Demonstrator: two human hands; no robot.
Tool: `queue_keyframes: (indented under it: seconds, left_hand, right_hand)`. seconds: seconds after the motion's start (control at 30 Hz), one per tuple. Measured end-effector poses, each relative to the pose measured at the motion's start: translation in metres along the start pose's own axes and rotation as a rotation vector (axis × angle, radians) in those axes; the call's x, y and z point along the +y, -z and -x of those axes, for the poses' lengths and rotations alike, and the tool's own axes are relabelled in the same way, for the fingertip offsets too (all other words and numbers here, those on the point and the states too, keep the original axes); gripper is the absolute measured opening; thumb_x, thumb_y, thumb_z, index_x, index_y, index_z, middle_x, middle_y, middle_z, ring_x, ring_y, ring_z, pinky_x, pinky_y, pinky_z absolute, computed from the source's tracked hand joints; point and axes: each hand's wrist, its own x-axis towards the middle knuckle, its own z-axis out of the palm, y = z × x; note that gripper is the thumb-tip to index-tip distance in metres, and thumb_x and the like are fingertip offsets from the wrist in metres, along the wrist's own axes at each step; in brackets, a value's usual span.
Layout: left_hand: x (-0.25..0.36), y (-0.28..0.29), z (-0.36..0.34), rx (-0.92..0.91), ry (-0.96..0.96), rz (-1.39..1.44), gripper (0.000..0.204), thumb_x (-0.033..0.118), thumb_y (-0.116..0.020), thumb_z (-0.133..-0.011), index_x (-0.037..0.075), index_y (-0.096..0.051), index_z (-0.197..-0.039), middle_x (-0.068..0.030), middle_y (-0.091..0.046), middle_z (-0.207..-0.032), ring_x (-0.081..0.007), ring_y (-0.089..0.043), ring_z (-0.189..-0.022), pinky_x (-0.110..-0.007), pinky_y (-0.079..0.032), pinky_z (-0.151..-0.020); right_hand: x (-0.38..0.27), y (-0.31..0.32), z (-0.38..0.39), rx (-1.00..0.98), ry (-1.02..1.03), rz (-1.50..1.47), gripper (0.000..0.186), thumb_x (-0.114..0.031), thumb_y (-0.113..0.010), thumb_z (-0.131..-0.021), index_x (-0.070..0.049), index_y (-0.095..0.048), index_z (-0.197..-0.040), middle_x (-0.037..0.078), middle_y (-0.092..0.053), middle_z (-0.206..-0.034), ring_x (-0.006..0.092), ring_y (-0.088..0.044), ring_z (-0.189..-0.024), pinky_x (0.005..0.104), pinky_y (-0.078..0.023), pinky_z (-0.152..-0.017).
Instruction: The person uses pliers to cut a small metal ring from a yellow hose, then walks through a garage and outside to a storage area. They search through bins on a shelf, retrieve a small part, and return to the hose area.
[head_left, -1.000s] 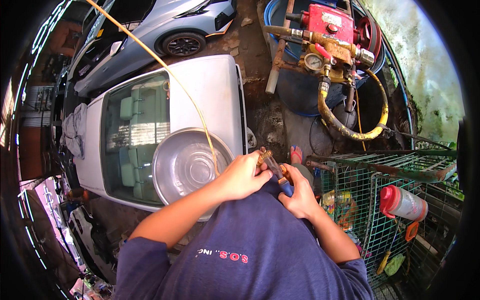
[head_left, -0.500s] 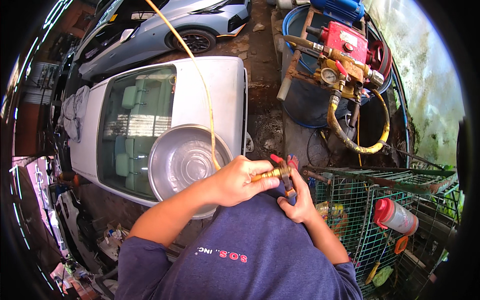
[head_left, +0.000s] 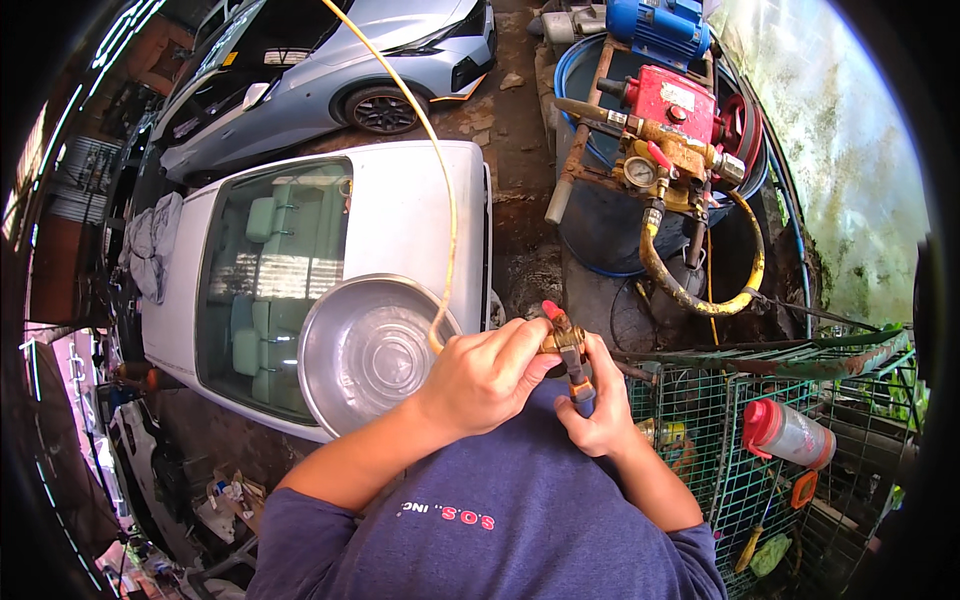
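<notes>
The fitting [head_left: 560, 340] is a small brass piece with a red lever on top, and it sits near the middle of the frame, a little to the right. A thin yellow hose [head_left: 440, 170] enters the picture at the top, runs down in a curve over the white car [head_left: 400, 210] and ends at the fitting. The left hand [head_left: 485, 375] is closed around the fitting from the left side, with the thumb and the fingers pressed on the brass. The right hand [head_left: 600, 405] is closed on the blue grips of the pliers [head_left: 578, 375], and the pliers' head touches the fitting from below.

Just left of the hands stands a round metal basin [head_left: 370, 350] on the roof of the white car; its rim is close to the left hand. On the right, a green wire cage [head_left: 760, 450] is near the right elbow and has a red and white bottle [head_left: 790, 432] inside. Above the hands there is a strip of dark wet ground, then the pump [head_left: 670, 120] with a red body in the upper right. A silver car [head_left: 340, 60] is in the upper left.

Compared with half a second ago, the hands are higher in the frame and the fitting is nearer to the basin's rim. The grip of both hands is the same.
</notes>
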Motion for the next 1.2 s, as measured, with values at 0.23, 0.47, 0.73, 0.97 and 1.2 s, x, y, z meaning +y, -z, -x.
queue_keyframes:
  seconds: [0.23,0.47,0.73,0.97,1.2]
  left_hand:
    - [0.013,0.035,-0.008,-0.237,-0.154,0.309,0.024,0.009,-0.075,-0.091,-0.005,-0.064,-0.107,-0.011,-0.062,-0.071,-0.0294,-0.064,-0.056,-0.036,-0.049,-0.051]
    - [0.008,0.048,-0.019,-0.159,-0.07,0.222,0.025,0.014,-0.069,-0.097,-0.003,-0.06,-0.113,-0.0159,-0.062,-0.084,-0.0343,-0.064,-0.066,-0.042,-0.049,-0.057]
    - [-0.001,0.013,-0.017,0.044,0.146,0.079,0.026,0.011,-0.067,-0.097,-0.007,-0.06,-0.115,-0.0179,-0.064,-0.098,-0.0349,-0.065,-0.079,-0.041,-0.053,-0.071]
    - [-0.016,0.011,-0.01,-0.023,0.478,0.686,0.024,0.009,-0.062,-0.103,-0.006,-0.058,-0.121,-0.0101,-0.069,-0.111,-0.0119,-0.066,-0.1,-0.028,-0.053,-0.085]
    - [-0.01,-0.001,-0.007,0.036,0.536,0.752,0.023,0.009,-0.062,-0.103,-0.005,-0.059,-0.121,-0.0077,-0.069,-0.106,-0.0085,-0.064,-0.096,-0.024,-0.051,-0.082]
  right_hand:
    - [0.011,0.009,-0.018,0.022,0.361,0.049,0.074,-0.008,-0.069,-0.06,0.005,-0.054,-0.132,0.025,-0.057,-0.123,0.042,-0.061,-0.111,0.0456,-0.049,-0.098]
    - [-0.006,-0.003,-0.031,0.137,0.375,0.051,0.076,-0.005,-0.066,-0.062,0.006,-0.049,-0.136,0.024,-0.057,-0.124,0.0422,-0.059,-0.111,0.046,-0.049,-0.098]
    - [-0.024,-0.015,-0.015,0.073,-0.103,-0.036,0.077,-0.003,-0.064,-0.072,0.005,-0.039,-0.145,0.023,-0.052,-0.123,0.0382,-0.058,-0.116,0.0431,-0.046,-0.103]
    - [-0.025,0.006,-0.016,-0.151,-0.138,0.062,0.095,-0.004,-0.061,-0.076,0.0,-0.017,-0.16,0.026,-0.046,-0.134,0.0421,-0.049,-0.13,0.0454,-0.038,-0.113]
    - [-0.03,0.024,-0.013,-0.207,-0.155,0.058,0.103,-0.001,-0.059,-0.075,-0.002,-0.007,-0.164,0.028,-0.042,-0.14,0.0436,-0.046,-0.137,0.0459,-0.037,-0.116]
